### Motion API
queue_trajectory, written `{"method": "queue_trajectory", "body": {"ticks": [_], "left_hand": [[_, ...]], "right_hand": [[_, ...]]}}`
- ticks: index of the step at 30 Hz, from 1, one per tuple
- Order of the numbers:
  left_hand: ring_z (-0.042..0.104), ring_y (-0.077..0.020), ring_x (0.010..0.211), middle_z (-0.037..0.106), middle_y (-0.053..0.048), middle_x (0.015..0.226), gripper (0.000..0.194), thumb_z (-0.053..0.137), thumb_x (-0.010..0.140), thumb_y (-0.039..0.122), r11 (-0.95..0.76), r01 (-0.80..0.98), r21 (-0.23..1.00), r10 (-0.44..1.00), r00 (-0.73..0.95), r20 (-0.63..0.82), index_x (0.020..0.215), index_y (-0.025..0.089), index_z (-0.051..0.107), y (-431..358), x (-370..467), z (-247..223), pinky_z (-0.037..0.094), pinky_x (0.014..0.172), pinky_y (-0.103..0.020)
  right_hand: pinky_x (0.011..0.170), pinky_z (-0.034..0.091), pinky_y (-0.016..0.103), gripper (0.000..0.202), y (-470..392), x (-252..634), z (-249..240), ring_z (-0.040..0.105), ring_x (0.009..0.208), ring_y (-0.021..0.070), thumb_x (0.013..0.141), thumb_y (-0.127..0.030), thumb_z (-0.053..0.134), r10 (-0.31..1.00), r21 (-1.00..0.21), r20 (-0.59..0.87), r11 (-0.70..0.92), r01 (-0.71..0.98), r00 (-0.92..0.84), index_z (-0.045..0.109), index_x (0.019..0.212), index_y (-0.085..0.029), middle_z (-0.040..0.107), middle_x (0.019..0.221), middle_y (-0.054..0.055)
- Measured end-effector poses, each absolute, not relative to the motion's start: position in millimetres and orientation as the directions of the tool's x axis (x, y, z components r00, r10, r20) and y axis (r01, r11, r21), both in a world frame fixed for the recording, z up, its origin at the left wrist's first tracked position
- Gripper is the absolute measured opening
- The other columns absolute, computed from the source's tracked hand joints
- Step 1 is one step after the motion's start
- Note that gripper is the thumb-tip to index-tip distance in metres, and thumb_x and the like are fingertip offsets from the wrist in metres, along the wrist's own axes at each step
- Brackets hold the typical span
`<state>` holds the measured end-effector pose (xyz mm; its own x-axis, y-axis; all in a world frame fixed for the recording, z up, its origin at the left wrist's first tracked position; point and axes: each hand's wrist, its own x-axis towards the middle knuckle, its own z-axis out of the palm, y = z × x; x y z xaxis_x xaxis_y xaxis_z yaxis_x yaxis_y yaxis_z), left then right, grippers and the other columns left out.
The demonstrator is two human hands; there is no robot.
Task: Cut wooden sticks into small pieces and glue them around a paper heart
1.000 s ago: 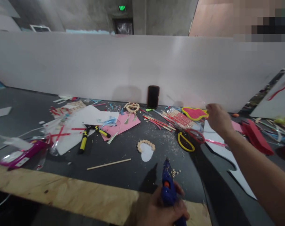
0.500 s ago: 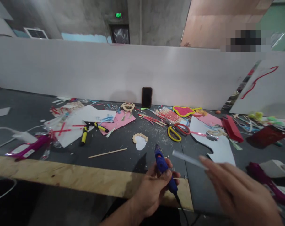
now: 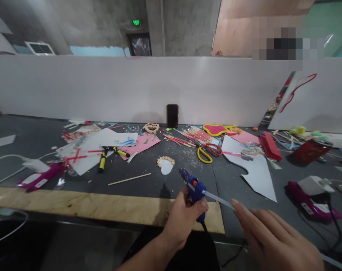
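Observation:
My left hand [image 3: 185,214] is wrapped round the handle of a blue hot glue gun [image 3: 194,188], its nozzle pointing up and to the left. Between the fingers of my right hand [image 3: 275,233] is a translucent glue stick [image 3: 220,198]; its far end meets the back of the gun. Beyond the nozzle, a white paper heart [image 3: 167,167] lies on the dark table, its upper edge lined with small tan pieces [image 3: 160,161]. A thin wooden stick [image 3: 129,179] rests to the left of it.
Yellow-and-red-handled scissors [image 3: 206,155] lie past the gun, beside cut white paper [image 3: 257,175]. Yellow-black pliers [image 3: 102,162] sit at the left. Purple power strips [image 3: 309,201] with cables flank the work area. A phone [image 3: 172,116] leans against the white partition [image 3: 103,86].
The glue stick has moved left, and its end now meets the back of the glue gun. The gun has turned so its nozzle points further left.

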<state>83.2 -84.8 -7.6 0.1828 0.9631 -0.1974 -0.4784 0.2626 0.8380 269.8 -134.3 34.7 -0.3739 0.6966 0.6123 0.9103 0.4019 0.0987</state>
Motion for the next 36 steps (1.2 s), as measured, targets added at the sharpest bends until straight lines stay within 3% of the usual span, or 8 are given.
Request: {"method": "queue_trajectory", "body": {"ticks": [4, 11, 18, 22, 27, 32, 36], "left_hand": [[0.056, -0.0164, 0.084, 0.063, -0.003, 0.092, 0.045, 0.073, 0.067, 0.024, 0.116, -0.27, 0.956, 0.993, 0.06, -0.103, 0.106, 0.017, 0.053, -87.2, 83.7, -10.5, 0.041, 0.08, -0.028], [0.058, -0.0192, 0.084, 0.065, -0.006, 0.094, 0.045, 0.068, 0.072, 0.027, 0.042, -0.053, 0.998, 0.999, 0.022, -0.041, 0.113, 0.018, 0.053, -93.4, 85.0, -16.5, 0.041, 0.078, -0.028], [0.058, -0.0217, 0.087, 0.067, -0.006, 0.09, 0.04, 0.074, 0.064, 0.027, 0.061, -0.088, 0.994, 0.998, 0.034, -0.058, 0.1, 0.018, 0.059, -92.9, 81.2, -15.9, 0.042, 0.081, -0.03], [0.058, -0.022, 0.086, 0.067, -0.005, 0.091, 0.039, 0.075, 0.062, 0.026, 0.077, -0.097, 0.992, 0.996, 0.058, -0.072, 0.098, 0.019, 0.061, -94.9, 83.1, -14.3, 0.043, 0.08, -0.029], [0.058, -0.0206, 0.081, 0.067, -0.006, 0.09, 0.034, 0.07, 0.068, 0.023, 0.074, -0.044, 0.996, 0.981, 0.18, -0.065, 0.1, 0.017, 0.059, -100.7, 90.8, -15.5, 0.044, 0.075, -0.028], [0.057, -0.0201, 0.081, 0.066, -0.005, 0.089, 0.032, 0.067, 0.071, 0.021, 0.034, 0.034, 0.999, 0.978, 0.203, -0.04, 0.101, 0.017, 0.058, -101.4, 89.5, -16.1, 0.043, 0.073, -0.028], [0.057, -0.0197, 0.082, 0.066, -0.005, 0.09, 0.03, 0.068, 0.071, 0.021, 0.022, 0.014, 1.0, 0.981, 0.19, -0.024, 0.1, 0.017, 0.059, -99.1, 86.1, -15.2, 0.043, 0.075, -0.029]], "right_hand": [[0.06, 0.041, 0.03, 0.035, -144.4, 273.4, 37.9, 0.06, 0.065, 0.0165, 0.087, -0.03, 0.04, 0.713, 0.179, 0.585, 0.351, 0.919, -0.386, 0.058, 0.117, -0.026, 0.067, 0.079, 0.001], [0.062, 0.042, 0.032, 0.038, -154.5, 282.6, 34.0, 0.061, 0.067, 0.0186, 0.084, -0.03, 0.04, 0.735, 0.175, 0.572, 0.325, 0.929, -0.365, 0.057, 0.118, -0.026, 0.068, 0.083, 0.002], [0.055, 0.043, 0.029, 0.029, -148.9, 288.8, 34.2, 0.063, 0.061, 0.0164, 0.086, -0.029, 0.039, 0.736, 0.094, 0.592, 0.341, 0.935, -0.328, 0.064, 0.101, -0.026, 0.067, 0.074, 0.001], [0.052, 0.045, 0.025, 0.031, -145.1, 280.6, 27.9, 0.063, 0.058, 0.0141, 0.089, -0.034, 0.039, 0.757, 0.033, 0.59, 0.322, 0.946, -0.279, 0.063, 0.106, -0.026, 0.067, 0.073, 0.0], [0.051, 0.046, 0.021, 0.03, -137.6, 263.3, 23.2, 0.065, 0.059, 0.0124, 0.091, -0.033, 0.038, 0.759, -0.036, 0.604, 0.331, 0.943, -0.243, 0.065, 0.099, -0.022, 0.068, 0.074, 0.002], [0.051, 0.045, 0.023, 0.032, -131.0, 250.4, 24.2, 0.062, 0.054, 0.0124, 0.092, -0.031, 0.037, 0.72, -0.019, 0.643, 0.355, 0.935, -0.261, 0.066, 0.087, -0.018, 0.065, 0.065, 0.002], [0.052, 0.046, 0.022, 0.03, -127.4, 247.6, 23.2, 0.063, 0.056, 0.0126, 0.092, -0.031, 0.039, 0.725, -0.08, 0.65, 0.365, 0.928, -0.229, 0.066, 0.088, -0.018, 0.066, 0.066, 0.003]]}}
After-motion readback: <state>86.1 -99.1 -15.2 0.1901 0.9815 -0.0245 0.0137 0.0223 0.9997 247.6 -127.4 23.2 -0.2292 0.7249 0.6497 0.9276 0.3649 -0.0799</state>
